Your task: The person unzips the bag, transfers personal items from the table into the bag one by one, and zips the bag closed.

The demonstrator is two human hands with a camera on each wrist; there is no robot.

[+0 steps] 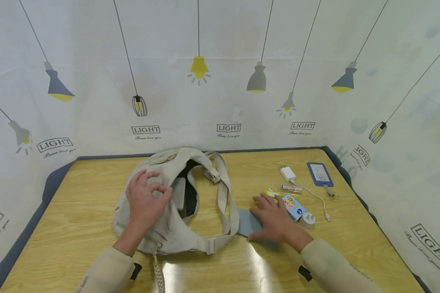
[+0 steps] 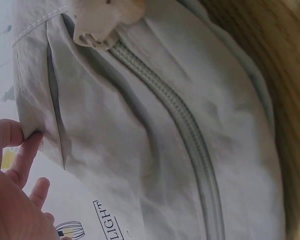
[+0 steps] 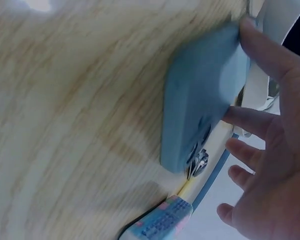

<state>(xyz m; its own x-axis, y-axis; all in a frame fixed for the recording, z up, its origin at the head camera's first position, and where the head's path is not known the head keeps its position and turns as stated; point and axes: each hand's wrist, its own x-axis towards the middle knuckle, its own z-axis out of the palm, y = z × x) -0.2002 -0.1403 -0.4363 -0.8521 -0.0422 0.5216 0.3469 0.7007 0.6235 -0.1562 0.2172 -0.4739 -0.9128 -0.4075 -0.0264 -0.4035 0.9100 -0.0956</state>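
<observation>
A light beige shoulder bag lies on the wooden table with its mouth open to the right. My left hand pinches the edge of that opening between thumb and forefinger, the other fingers spread. Inside the bag a pale grey flat item partly shows. To the right of the bag lies a blue-grey phone, camera lenses upward. My right hand is over it, thumb at one long edge and forefinger at the other, as the right wrist view shows. In the left wrist view the bag's zip runs down its outside.
Beyond my right hand are a cartoon-printed blue pack, a yellow item, a small round white plug, a clear tube, a white charger with cable and a blue card holder. The bag's strap loops toward the phone.
</observation>
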